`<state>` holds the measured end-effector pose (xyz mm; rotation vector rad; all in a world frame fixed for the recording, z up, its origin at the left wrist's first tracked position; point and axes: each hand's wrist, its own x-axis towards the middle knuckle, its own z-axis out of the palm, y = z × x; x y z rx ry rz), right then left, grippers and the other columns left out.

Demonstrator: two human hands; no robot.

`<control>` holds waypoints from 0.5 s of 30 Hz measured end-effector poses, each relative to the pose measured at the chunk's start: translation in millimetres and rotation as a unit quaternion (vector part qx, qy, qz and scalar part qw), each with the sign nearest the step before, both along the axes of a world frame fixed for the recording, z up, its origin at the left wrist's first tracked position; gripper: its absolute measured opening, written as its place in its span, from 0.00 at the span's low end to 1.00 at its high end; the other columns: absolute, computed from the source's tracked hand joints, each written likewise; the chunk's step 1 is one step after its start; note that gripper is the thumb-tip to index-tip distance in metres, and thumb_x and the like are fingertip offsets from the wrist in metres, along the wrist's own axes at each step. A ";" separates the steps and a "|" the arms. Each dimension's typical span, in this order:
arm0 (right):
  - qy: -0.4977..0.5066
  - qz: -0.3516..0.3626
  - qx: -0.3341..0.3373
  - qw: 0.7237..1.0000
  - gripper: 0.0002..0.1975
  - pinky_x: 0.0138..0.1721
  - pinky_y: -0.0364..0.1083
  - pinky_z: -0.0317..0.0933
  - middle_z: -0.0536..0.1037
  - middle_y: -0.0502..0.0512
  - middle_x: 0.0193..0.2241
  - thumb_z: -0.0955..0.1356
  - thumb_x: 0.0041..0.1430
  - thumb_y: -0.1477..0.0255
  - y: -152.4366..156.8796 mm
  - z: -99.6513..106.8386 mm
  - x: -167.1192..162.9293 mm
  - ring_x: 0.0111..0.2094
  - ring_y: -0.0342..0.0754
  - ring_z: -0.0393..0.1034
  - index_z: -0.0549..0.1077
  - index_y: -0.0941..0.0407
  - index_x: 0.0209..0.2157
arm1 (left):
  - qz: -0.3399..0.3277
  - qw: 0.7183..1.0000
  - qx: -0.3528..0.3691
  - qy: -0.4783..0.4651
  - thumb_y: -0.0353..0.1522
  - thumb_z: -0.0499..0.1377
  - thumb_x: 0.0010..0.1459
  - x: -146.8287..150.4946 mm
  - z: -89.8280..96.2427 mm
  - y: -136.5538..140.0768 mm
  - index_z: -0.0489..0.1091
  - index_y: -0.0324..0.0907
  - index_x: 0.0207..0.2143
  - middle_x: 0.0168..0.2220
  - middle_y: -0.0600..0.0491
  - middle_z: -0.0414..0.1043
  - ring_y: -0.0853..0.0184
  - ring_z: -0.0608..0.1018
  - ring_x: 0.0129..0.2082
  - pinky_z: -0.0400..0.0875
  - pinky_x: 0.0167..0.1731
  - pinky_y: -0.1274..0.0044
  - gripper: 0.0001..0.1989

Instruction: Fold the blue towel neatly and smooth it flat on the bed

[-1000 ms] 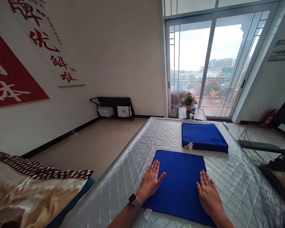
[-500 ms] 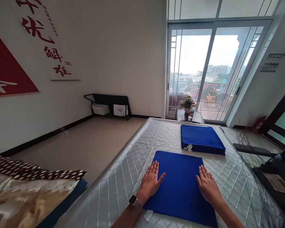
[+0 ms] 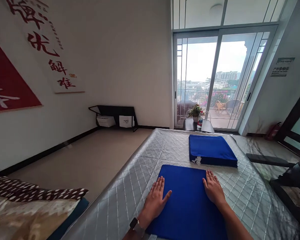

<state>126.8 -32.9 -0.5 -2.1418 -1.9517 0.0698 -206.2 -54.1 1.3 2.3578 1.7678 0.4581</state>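
A flat blue square of fabric (image 3: 187, 200) lies in front of me on a silver quilted cover (image 3: 120, 200). My left hand (image 3: 155, 199) rests flat along its left edge, fingers stretched out and thumb apart. On the opposite edge, near the far right corner, my right hand (image 3: 213, 187) lies flat with its fingers extended. Neither hand grips anything. Beyond the square, a stack of similar blue fabric pieces (image 3: 212, 148) sits toward the far end of the cover, with white tags (image 3: 197, 160) poking out at its near left corner.
Patterned fabric (image 3: 35, 213) is piled at the lower left. Past the far edge stands a small dark table (image 3: 188, 126) with a potted plant (image 3: 195, 111) and a bottle (image 3: 200, 120). A black rack (image 3: 115, 111) is by the wall. Dark furniture (image 3: 290, 186) borders the right.
My right hand has moved slightly up and left along the blue square's right edge. My left hand stays at the left edge. The camera view has tilted slightly upward.
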 end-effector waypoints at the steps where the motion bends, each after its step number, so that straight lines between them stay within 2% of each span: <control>1: 0.006 -0.002 0.001 1.000 0.34 0.70 0.53 0.36 0.50 0.61 0.71 0.50 0.70 0.61 -0.4 0.5 0.1 0.72 0.50 0.40 0.49 0.65 0.70 | 0.003 1.000 -0.002 0.000 0.53 0.39 0.69 0.5 1.9 -1.1 0.43 0.38 0.72 0.73 0.45 0.41 0.57 0.50 0.72 0.49 0.69 0.62 0.39; 5: 0.009 -0.004 0.005 1.000 0.34 0.71 0.53 0.36 0.50 0.61 0.71 0.50 0.70 0.62 -0.8 3.0 -0.7 0.72 0.50 0.41 0.50 0.66 0.70 | 0.015 1.000 -0.005 0.015 0.54 0.39 0.69 1.4 5.2 -2.5 0.44 0.36 0.72 0.73 0.44 0.41 0.56 0.51 0.72 0.50 0.69 0.61 0.40; 8: 0.007 -0.003 0.006 1.000 0.33 0.70 0.53 0.37 0.51 0.61 0.71 0.50 0.69 0.63 -0.8 2.9 -1.2 0.72 0.50 0.41 0.52 0.66 0.70 | 0.001 0.999 0.002 0.034 0.54 0.38 0.69 7.6 11.3 -3.3 0.44 0.35 0.72 0.73 0.43 0.41 0.56 0.51 0.72 0.51 0.68 0.61 0.41; 11: 0.012 -0.001 0.008 1.000 0.33 0.70 0.53 0.37 0.51 0.61 0.71 0.51 0.70 0.64 -0.7 2.3 -1.2 0.72 0.50 0.42 0.52 0.66 0.70 | -0.066 0.997 -0.004 0.051 0.54 0.38 0.69 30.9 25.7 -5.6 0.46 0.37 0.72 0.72 0.44 0.44 0.56 0.53 0.71 0.54 0.68 0.63 0.40; 15: 0.014 0.000 0.014 1.000 0.32 0.70 0.53 0.38 0.51 0.62 0.71 0.51 0.70 0.65 -0.4 1.2 -0.1 0.72 0.50 0.41 0.51 0.66 0.70 | -0.194 0.980 -0.003 0.040 0.53 0.42 0.69 95.7 45.2 -1.1 0.54 0.38 0.70 0.70 0.44 0.54 0.57 0.58 0.70 0.55 0.68 0.64 0.37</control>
